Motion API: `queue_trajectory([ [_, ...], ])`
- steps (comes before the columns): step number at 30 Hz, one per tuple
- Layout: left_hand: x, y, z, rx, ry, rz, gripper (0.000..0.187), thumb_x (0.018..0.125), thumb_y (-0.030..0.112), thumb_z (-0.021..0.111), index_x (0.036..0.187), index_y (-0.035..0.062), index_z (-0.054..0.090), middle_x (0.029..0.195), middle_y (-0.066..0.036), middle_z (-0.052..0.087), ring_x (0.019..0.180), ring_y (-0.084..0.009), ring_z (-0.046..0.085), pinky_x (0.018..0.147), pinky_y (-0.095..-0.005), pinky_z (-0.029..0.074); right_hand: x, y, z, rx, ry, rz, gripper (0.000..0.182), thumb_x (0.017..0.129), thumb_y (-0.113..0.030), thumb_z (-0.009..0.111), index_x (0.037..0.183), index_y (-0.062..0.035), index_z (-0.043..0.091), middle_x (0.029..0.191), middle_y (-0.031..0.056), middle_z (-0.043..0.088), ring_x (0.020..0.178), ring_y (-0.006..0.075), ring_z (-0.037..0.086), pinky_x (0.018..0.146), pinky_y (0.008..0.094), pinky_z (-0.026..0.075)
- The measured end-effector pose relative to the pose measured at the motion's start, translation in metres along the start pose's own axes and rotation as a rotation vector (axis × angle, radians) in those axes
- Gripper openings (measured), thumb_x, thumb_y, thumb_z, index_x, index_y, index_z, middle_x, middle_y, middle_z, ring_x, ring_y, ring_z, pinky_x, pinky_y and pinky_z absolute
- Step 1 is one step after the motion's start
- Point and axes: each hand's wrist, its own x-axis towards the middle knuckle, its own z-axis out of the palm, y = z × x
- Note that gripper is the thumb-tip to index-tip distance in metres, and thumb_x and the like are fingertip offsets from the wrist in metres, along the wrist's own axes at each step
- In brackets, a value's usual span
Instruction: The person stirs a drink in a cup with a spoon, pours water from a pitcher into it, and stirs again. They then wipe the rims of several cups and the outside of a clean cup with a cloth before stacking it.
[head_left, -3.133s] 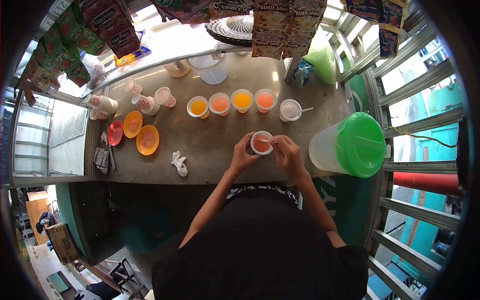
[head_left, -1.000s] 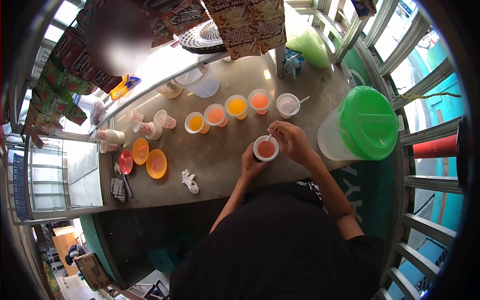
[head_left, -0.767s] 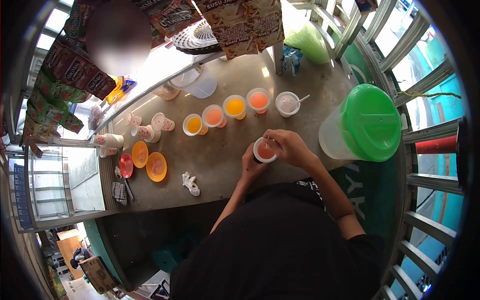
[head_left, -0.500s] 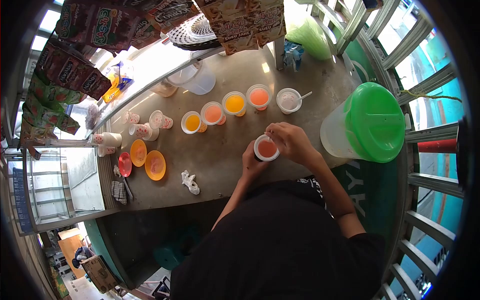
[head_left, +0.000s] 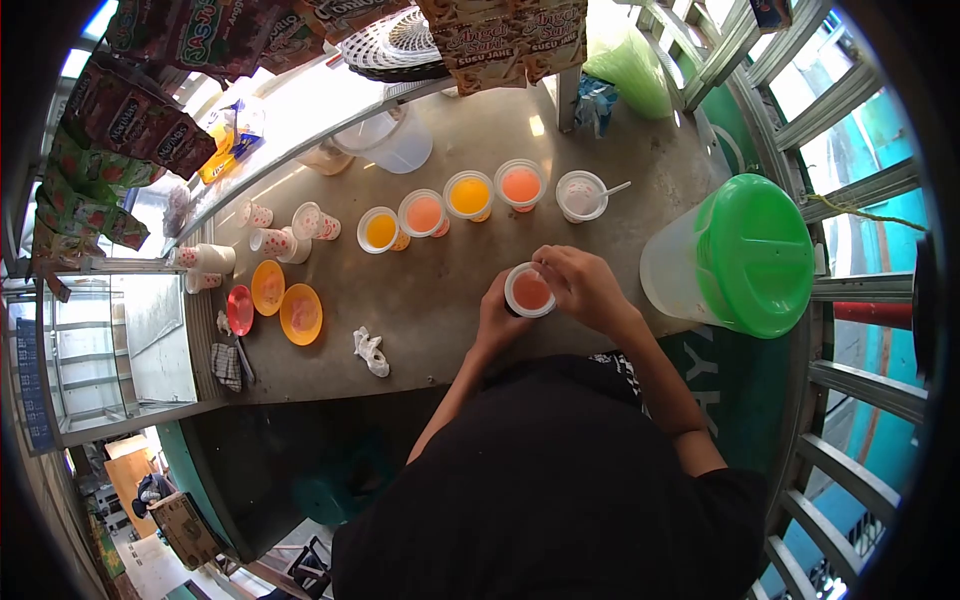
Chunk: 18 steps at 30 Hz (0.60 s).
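My left hand [head_left: 497, 316] is wrapped round a plastic cup [head_left: 517, 307] of reddish-pink drink, holding it upright near the counter's front edge. Over the cup's right rim, my right hand [head_left: 580, 285] is closed in a pinch; whatever its fingertips hold is mostly hidden. Beyond my hands a row of filled cups stands on the counter: an orange drink [head_left: 380, 232], a pink drink [head_left: 424, 213], a second orange drink [head_left: 468, 195] and a second pink one [head_left: 520, 184]. To their right is a cup with pale contents [head_left: 580, 197] and a white spoon [head_left: 616, 188] leaning in it.
A large container with a green lid [head_left: 758, 255] stands at the right. Stacked patterned cups [head_left: 316, 222], orange plates [head_left: 301, 335], a red dish [head_left: 240, 310] and a crumpled white tissue [head_left: 371, 352] are at the left. Drink sachets [head_left: 130, 120] hang above; a clear tub [head_left: 402, 150] sits behind.
The view has shifted slightly. My left hand still holds the cup, and my right hand stays pinched at its rim with only a slight movement.
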Motion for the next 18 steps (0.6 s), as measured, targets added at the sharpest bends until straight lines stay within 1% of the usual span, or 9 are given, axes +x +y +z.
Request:
queue_trajectory([
  [1,0.001,0.002,-0.004,-0.034,-0.07,-0.016,0.063,0.069,0.008,0.081,0.125,0.0035,0.053,0.119,-0.011,0.061,0.111,-0.0237,0.061,0.093,-0.0328,0.048,-0.001,0.001,0.001,-0.002,-0.002,-0.002,0.009,0.09,-0.011,0.058,0.093,-0.0024,0.059,0.085,0.0155,0.064,0.081,0.0346,0.062,0.07,0.043,0.048],
  [2,0.002,-0.001,-0.006,-0.036,-0.066,-0.014,0.063,0.069,0.008,0.081,0.125,0.0035,0.053,0.119,-0.011,0.061,0.111,-0.0237,0.061,0.093,-0.0328,0.048,-0.002,0.003,0.002,0.004,-0.012,0.001,0.01,0.09,-0.011,0.058,0.093,-0.0023,0.059,0.085,0.0153,0.064,0.081,0.0344,0.062,0.07,0.0432,0.048],
  [4,0.002,-0.015,-0.01,-0.527,-0.166,-0.162,0.085,0.066,0.006,0.083,0.139,0.0037,0.039,0.134,-0.009,0.051,0.125,-0.0226,0.051,0.105,-0.0343,0.042,-0.004,0.002,0.003,0.013,-0.023,0.004,0.01,0.09,-0.011,0.057,0.093,-0.0022,0.059,0.086,0.0151,0.064,0.081,0.0343,0.062,0.07,0.0433,0.048],
  [5,0.002,-0.022,-0.013,-0.527,-0.165,-0.161,0.085,0.066,0.006,0.083,0.139,0.0037,0.039,0.134,-0.009,0.051,0.125,-0.0226,0.051,0.105,-0.0343,0.042,-0.004,0.002,0.002,0.026,-0.004,0.009,0.01,0.09,-0.011,0.058,0.093,-0.002,0.059,0.085,0.0152,0.064,0.081,0.0343,0.062,0.07,0.0432,0.048],
  [7,0.004,-0.028,-0.02,-0.656,-0.243,-0.169,0.098,0.063,0.004,0.084,0.145,0.0039,0.03,0.14,-0.009,0.045,0.131,-0.0223,0.045,0.11,-0.036,0.038,-0.006,0.002,0.001,0.037,0.015,0.014,0.01,0.09,-0.011,0.058,0.093,-0.0019,0.059,0.085,0.0153,0.064,0.081,0.0343,0.062,0.07,0.0432,0.048],
  [10,0.004,-0.023,-0.02,-0.715,-0.229,-0.207,0.097,0.062,0.003,0.086,0.143,0.0043,0.033,0.139,-0.009,0.045,0.131,-0.021,0.044,0.109,-0.0362,0.039,-0.011,0.004,0.001,0.012,0.048,-0.017,0.009,0.088,-0.009,0.059,0.094,-0.0016,0.059,0.084,0.0158,0.064,0.08,0.0344,0.062,0.069,0.043,0.049],
  [13,0.005,-0.014,-0.022,-0.671,-0.277,-0.238,0.094,0.063,0.003,0.086,0.143,0.0043,0.035,0.138,-0.008,0.046,0.13,-0.0199,0.045,0.109,-0.0361,0.039,-0.015,0.006,0.0,0.014,0.095,-0.032,0.008,0.088,-0.005,0.061,0.095,-0.0008,0.06,0.086,0.0167,0.064,0.076,0.034,0.064,0.067,0.0388,0.05],
  [15,0.005,-0.012,-0.022,-0.673,-0.267,-0.231,0.091,0.064,0.002,0.085,0.141,0.0038,0.037,0.137,-0.008,0.047,0.128,-0.0194,0.046,0.109,-0.0357,0.039,-0.016,0.006,0.0,0.041,0.187,-0.012,0.007,0.088,-0.004,0.061,0.095,-0.001,0.06,0.085,0.0161,0.064,0.075,0.0336,0.064,0.065,0.0384,0.05],
  [18,0.004,-0.018,-0.021,-0.601,-0.258,-0.211,0.083,0.065,0.002,0.084,0.138,0.0028,0.043,0.135,-0.008,0.049,0.126,-0.0185,0.049,0.108,-0.035,0.039,-0.015,0.004,-0.002,-0.045,0.109,-0.026,0.008,0.088,-0.003,0.062,0.095,-0.0003,0.061,0.085,0.0159,0.064,0.074,0.0326,0.064,0.066,0.0376,0.05],
])
